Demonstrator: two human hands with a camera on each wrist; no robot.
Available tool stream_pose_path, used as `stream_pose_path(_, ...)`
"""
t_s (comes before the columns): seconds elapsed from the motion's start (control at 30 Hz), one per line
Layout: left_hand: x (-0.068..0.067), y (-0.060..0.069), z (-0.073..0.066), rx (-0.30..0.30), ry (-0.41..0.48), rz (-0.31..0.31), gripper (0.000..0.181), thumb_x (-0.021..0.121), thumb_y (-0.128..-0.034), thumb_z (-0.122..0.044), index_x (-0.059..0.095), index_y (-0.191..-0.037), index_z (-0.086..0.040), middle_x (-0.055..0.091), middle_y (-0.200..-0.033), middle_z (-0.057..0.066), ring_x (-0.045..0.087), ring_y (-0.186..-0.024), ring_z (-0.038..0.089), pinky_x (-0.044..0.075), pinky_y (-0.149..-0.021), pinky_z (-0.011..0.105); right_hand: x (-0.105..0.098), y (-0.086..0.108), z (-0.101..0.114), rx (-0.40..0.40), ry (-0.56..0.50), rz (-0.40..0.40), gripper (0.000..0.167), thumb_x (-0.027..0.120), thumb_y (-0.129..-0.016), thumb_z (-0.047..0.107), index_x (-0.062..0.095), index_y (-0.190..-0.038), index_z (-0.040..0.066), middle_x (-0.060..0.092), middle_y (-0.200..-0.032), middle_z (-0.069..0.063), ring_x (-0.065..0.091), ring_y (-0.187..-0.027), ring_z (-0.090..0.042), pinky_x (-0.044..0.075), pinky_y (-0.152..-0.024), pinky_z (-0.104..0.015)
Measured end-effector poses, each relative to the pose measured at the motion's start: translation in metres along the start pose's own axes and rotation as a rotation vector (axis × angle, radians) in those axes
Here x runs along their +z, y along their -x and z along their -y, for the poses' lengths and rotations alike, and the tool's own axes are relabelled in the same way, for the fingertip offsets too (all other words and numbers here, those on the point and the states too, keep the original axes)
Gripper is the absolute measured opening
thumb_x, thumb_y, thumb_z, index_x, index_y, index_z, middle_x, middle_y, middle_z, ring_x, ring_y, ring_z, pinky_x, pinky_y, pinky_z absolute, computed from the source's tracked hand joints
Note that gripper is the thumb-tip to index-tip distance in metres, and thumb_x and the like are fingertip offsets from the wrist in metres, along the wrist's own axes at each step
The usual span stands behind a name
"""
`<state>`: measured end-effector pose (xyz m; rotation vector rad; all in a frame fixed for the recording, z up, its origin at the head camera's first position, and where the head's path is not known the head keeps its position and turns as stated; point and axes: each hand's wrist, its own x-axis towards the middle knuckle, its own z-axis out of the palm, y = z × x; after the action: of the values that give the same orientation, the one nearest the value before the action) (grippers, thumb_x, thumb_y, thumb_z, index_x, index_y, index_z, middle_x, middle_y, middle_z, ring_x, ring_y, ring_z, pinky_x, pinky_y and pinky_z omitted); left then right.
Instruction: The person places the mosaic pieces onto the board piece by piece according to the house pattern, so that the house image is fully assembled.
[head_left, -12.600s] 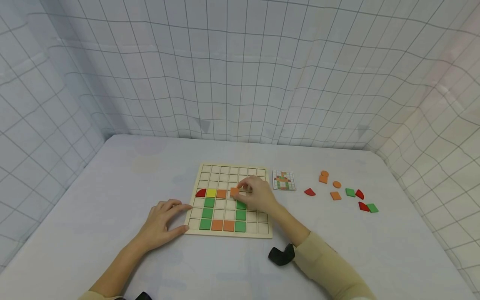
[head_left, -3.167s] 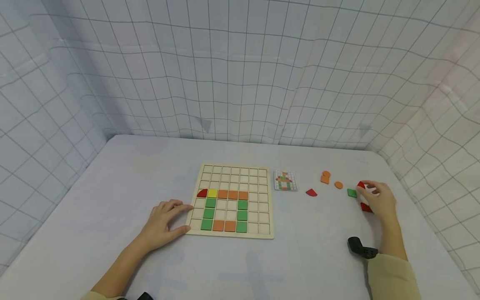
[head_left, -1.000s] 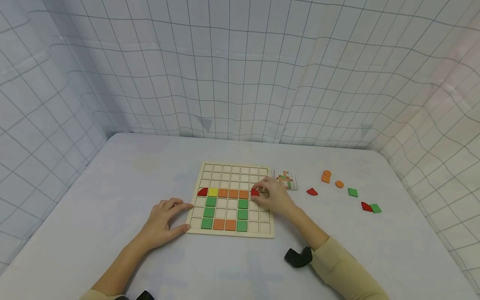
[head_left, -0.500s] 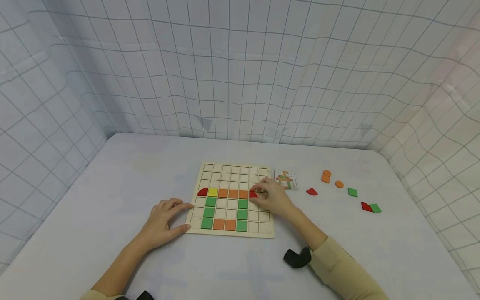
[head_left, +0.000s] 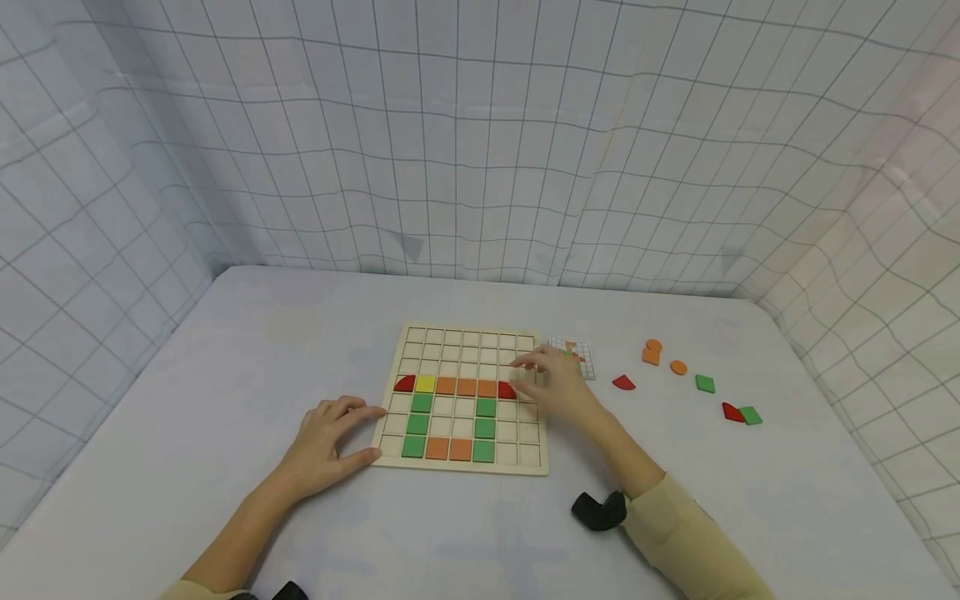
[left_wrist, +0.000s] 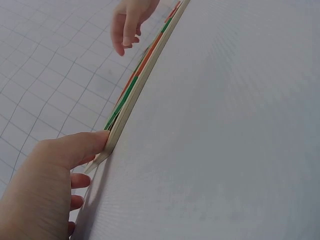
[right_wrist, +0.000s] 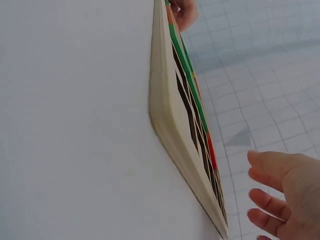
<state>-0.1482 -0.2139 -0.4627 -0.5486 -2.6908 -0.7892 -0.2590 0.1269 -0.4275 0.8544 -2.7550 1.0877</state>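
A wooden grid board (head_left: 459, 468) lies on the table, with green, orange, yellow and red pieces set in its squares. My left hand (head_left: 326, 446) rests at the board's left edge, thumb and forefinger spread and touching it; in the left wrist view the thumb lies against the board's corner. Over the board's right side, my right hand (head_left: 558, 387) hovers with its fingers apart and nothing between them. Just beside its fingertips, a red quarter-circle piece (head_left: 506, 390) sits in a square at the end of the orange row. Another red quarter-circle (head_left: 405, 383) sits at that row's left end.
A small printed pattern card (head_left: 588, 367) lies right of the board, partly covered by the right hand. Farther right lie loose pieces: a red quarter-circle (head_left: 624, 382), orange discs (head_left: 678, 367), an orange square (head_left: 651, 357), green squares (head_left: 705, 383) and another red quarter-circle (head_left: 733, 412).
My right hand brought a red quarter-circle from the loose pieces to the right end of the orange row, then let go and drew slightly back to the right. The left hand stays put.
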Motion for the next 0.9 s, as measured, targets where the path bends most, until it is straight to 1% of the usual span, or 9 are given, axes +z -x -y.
stream_pose_path(0.13,0.000,0.000,0.000,-0.006,-0.001,0.003,0.046,0.073,-0.0715,-0.033,0.061,-0.113,-0.019,0.052,-0.108,0.003,0.043,-0.097,0.023,0.028,-0.077,0.041,-0.020,0.001,-0.011,-0.011,-0.014,-0.072,0.026,0.069,-0.081,0.017,0.065,-0.105,0.006,0.058,-0.095,-0.010,0.053,-0.085,-0.025,0.043,-0.072,-0.037)
stream_pose_path(0.2,0.000,0.000,0.000,-0.008,-0.001,0.004,0.046,0.073,-0.0716,-0.033,0.061,-0.113,-0.019,0.052,-0.108,0.003,0.043,-0.096,0.023,0.028,-0.077,0.041,-0.031,0.003,-0.020,-0.009,-0.020,-0.097,0.026,0.069,-0.081,0.014,0.065,-0.106,0.005,0.058,-0.096,-0.012,0.053,-0.085,-0.027,0.043,-0.071,-0.038)
stream_pose_path(0.33,0.000,0.000,0.000,-0.010,-0.004,0.006,0.045,0.073,-0.0719,-0.033,0.061,-0.113,-0.019,0.052,-0.108,0.003,0.043,-0.096,0.022,0.028,-0.077,0.042,-0.053,0.012,-0.040,0.015,-0.031,-0.105,0.028,0.068,-0.082,0.011,0.063,-0.109,0.004,0.057,-0.098,-0.014,0.050,-0.087,-0.027,0.042,-0.071,-0.039)
stream_pose_path(0.53,-0.001,0.000,-0.001,-0.014,-0.009,0.005,0.045,0.073,-0.0720,-0.033,0.061,-0.113,-0.019,0.052,-0.108,0.003,0.043,-0.096,0.023,0.029,-0.077,0.042,-0.081,0.029,-0.070,0.132,-0.015,-0.063,0.031,0.064,-0.086,0.016,0.060,-0.116,0.010,0.053,-0.105,-0.010,0.046,-0.095,-0.025,0.039,-0.074,-0.038)
stream_pose_path(0.63,0.000,-0.001,-0.001,-0.015,-0.010,0.006,0.045,0.073,-0.0720,-0.032,0.061,-0.113,-0.019,0.052,-0.108,0.003,0.043,-0.096,0.023,0.029,-0.077,0.042,-0.091,0.037,-0.084,0.165,-0.023,-0.042,0.030,0.063,-0.087,0.017,0.059,-0.116,0.010,0.053,-0.108,-0.011,0.045,-0.097,-0.026,0.039,-0.076,-0.040)
stream_pose_path(0.7,-0.001,-0.001,-0.001,-0.016,-0.009,0.006,0.045,0.073,-0.0716,-0.032,0.061,-0.113,-0.019,0.052,-0.108,0.003,0.043,-0.096,0.023,0.029,-0.078,0.042,-0.095,0.041,-0.091,0.173,-0.025,-0.027,0.029,0.062,-0.087,0.017,0.060,-0.116,0.009,0.053,-0.108,-0.011,0.045,-0.097,-0.026,0.038,-0.078,-0.040)
stream_pose_path(0.77,-0.001,-0.001,-0.001,-0.016,-0.008,0.006,0.045,0.073,-0.0714,-0.032,0.061,-0.113,-0.019,0.052,-0.107,0.003,0.043,-0.096,0.023,0.029,-0.078,0.042,-0.098,0.045,-0.098,0.164,-0.029,-0.009,0.028,0.062,-0.087,0.014,0.060,-0.114,0.008,0.053,-0.106,-0.012,0.046,-0.096,-0.026,0.039,-0.078,-0.040)
stream_pose_path(0.9,0.000,0.000,-0.001,-0.015,-0.009,0.004,0.045,0.073,-0.0712,-0.032,0.061,-0.113,-0.019,0.052,-0.107,0.003,0.043,-0.096,0.023,0.029,-0.078,0.042,-0.101,0.052,-0.108,0.157,-0.036,0.042,0.026,0.063,-0.086,0.009,0.062,-0.112,0.007,0.051,-0.101,-0.010,0.046,-0.093,-0.024,0.041,-0.075,-0.034)
